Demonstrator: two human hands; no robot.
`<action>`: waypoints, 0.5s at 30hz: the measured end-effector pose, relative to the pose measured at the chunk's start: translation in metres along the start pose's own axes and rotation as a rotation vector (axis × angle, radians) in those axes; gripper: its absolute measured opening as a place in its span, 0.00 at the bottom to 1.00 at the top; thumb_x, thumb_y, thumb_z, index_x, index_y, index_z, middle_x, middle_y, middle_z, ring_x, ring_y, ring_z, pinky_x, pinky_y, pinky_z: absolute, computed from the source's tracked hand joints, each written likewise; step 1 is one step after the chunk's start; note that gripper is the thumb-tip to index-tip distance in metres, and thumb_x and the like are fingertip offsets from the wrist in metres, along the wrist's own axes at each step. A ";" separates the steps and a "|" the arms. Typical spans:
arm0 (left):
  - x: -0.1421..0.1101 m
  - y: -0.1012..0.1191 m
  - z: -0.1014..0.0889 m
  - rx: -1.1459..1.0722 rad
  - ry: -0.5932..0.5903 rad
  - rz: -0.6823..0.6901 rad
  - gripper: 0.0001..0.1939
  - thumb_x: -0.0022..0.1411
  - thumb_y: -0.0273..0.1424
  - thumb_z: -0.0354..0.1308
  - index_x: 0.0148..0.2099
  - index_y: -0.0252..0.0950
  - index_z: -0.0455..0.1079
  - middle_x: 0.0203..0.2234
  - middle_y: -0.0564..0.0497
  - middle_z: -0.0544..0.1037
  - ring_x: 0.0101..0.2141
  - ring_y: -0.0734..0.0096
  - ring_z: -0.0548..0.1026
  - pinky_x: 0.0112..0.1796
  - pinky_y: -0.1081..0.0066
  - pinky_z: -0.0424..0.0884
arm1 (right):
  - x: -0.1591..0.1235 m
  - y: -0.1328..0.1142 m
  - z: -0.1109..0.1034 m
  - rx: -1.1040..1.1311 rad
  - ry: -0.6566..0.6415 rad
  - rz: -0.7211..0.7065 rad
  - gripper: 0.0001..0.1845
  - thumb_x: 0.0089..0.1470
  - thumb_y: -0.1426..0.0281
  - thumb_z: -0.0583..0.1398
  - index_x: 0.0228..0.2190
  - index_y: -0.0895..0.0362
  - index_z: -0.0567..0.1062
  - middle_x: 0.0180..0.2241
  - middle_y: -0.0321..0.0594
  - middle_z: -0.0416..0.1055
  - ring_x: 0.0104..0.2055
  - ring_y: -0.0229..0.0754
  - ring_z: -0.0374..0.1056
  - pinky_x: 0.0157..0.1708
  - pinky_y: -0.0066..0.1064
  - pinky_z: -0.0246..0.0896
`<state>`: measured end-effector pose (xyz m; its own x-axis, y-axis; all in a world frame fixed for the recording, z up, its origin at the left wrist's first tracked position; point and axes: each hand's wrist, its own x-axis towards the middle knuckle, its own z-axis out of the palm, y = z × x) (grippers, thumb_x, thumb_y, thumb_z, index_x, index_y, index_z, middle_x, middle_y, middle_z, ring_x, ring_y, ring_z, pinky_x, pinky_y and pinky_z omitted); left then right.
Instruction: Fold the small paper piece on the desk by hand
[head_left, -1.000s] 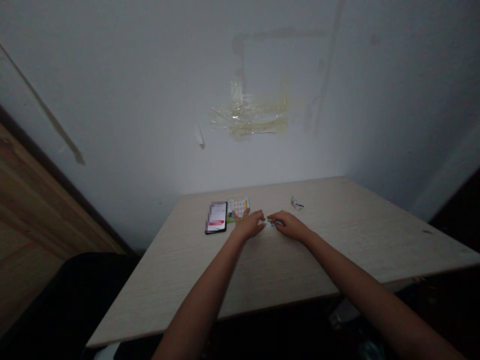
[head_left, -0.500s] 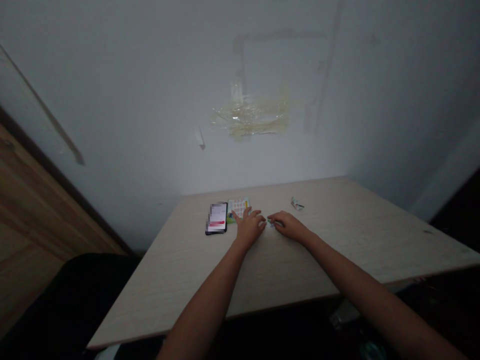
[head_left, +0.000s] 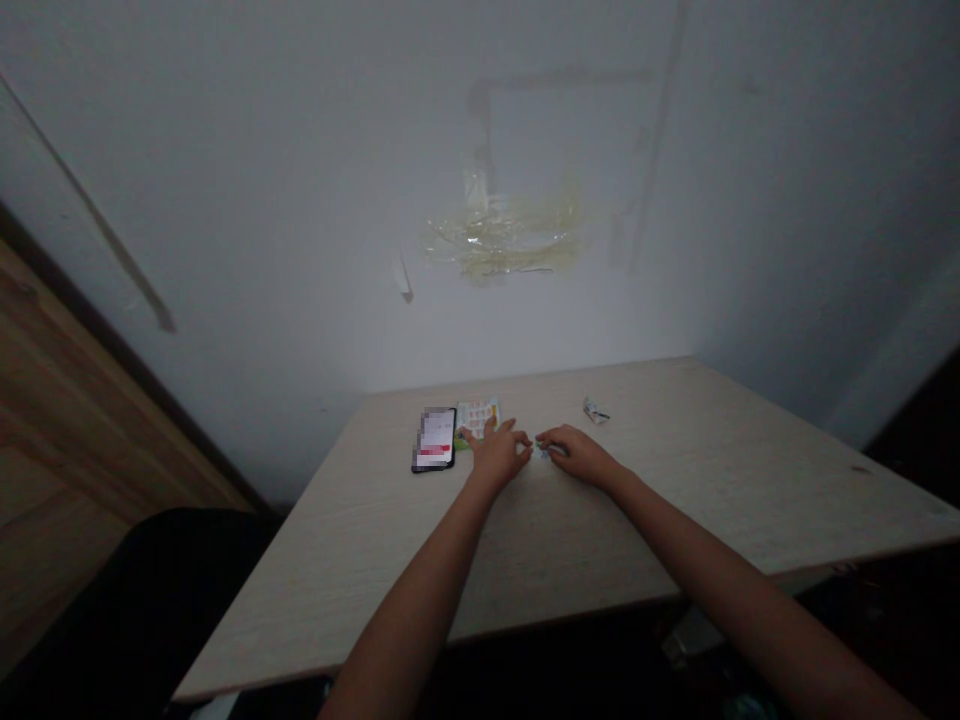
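Between my two hands is a small pale piece [head_left: 539, 453] with green and blue marks, low over the table or on it. Its kind is too small to make out. My left hand [head_left: 496, 455] pinches at its left edge with thumb and forefinger, while the other fingers spread over a colourful printed card or booklet [head_left: 480, 412]. At the piece's right edge, my right hand [head_left: 576, 450] has its fingers curled and closed on it. The fingertips partly cover the piece.
A phone [head_left: 434, 440] with a lit screen lies left of the printed card. Beyond my right hand is a small crumpled wrapper [head_left: 595, 411]. The pale wooden table [head_left: 570, 560] meets a wall [head_left: 300, 200] with old tape [head_left: 517, 240] on it.
My left hand has shifted slightly, its fingers more raised and spread over the card. The right hand stays nearly in place at the small piece. The view has tilted a little.
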<state>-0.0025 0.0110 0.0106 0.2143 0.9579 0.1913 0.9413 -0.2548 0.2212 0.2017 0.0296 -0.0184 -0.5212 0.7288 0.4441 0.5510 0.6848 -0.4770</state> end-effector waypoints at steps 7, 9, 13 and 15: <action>-0.004 0.001 0.003 0.025 0.030 -0.001 0.14 0.61 0.45 0.57 0.48 0.54 0.75 0.64 0.53 0.64 0.66 0.42 0.51 0.56 0.24 0.34 | 0.000 0.003 0.001 0.028 0.019 0.008 0.14 0.53 0.77 0.59 0.40 0.55 0.79 0.46 0.44 0.77 0.50 0.46 0.71 0.54 0.42 0.64; -0.006 0.002 0.002 0.027 0.028 -0.003 0.14 0.62 0.46 0.57 0.48 0.54 0.75 0.64 0.53 0.64 0.66 0.42 0.51 0.57 0.25 0.35 | 0.000 0.002 0.000 0.037 0.019 0.013 0.14 0.53 0.77 0.59 0.40 0.54 0.79 0.46 0.43 0.78 0.50 0.46 0.71 0.54 0.42 0.64; -0.008 0.003 0.001 0.019 0.027 -0.006 0.17 0.60 0.50 0.57 0.48 0.53 0.75 0.62 0.53 0.66 0.65 0.43 0.51 0.58 0.27 0.36 | 0.000 0.001 -0.001 0.048 0.025 0.013 0.14 0.53 0.77 0.59 0.40 0.54 0.79 0.45 0.42 0.78 0.50 0.46 0.71 0.53 0.43 0.64; -0.008 0.003 0.001 0.016 0.024 -0.007 0.17 0.60 0.50 0.57 0.48 0.53 0.74 0.61 0.53 0.67 0.65 0.43 0.51 0.59 0.28 0.36 | 0.000 0.001 0.000 0.051 0.033 0.005 0.14 0.52 0.77 0.59 0.39 0.53 0.79 0.45 0.42 0.78 0.50 0.46 0.71 0.53 0.43 0.64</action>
<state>-0.0007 0.0025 0.0088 0.2010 0.9561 0.2130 0.9470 -0.2453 0.2075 0.2025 0.0306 -0.0189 -0.4967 0.7325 0.4656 0.5194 0.6806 -0.5166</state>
